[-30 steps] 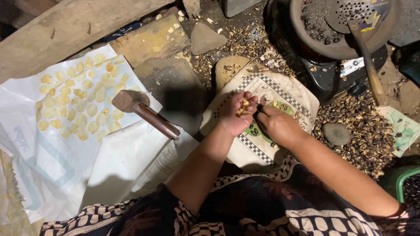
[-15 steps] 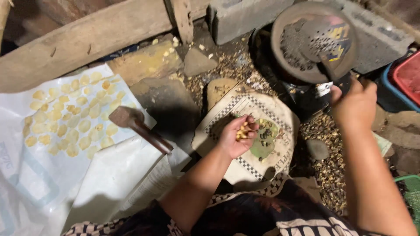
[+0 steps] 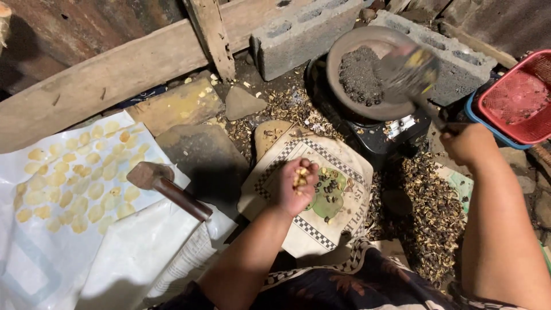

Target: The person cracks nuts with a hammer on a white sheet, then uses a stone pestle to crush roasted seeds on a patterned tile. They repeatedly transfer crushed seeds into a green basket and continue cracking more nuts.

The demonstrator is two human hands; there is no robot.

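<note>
The ladle (image 3: 408,72) is motion-blurred; its handle hides in the right grip (image 3: 468,143). The basket (image 3: 516,103) is cut off at the edge.

A printed sack (image 3: 338,172) is seen spread flat on the ground at centre, cream with a black-and-white chequered border and a green patch in the middle; lettering is carried near its right edge. A white label (image 3: 400,127) with dark print is fixed to the front of the black stove just above it. At right, a pale green printed wrapper (image 3: 459,181) is partly buried in husks. White plastic sheeting (image 3: 34,270) with faint blue print is laid at left.
</note>
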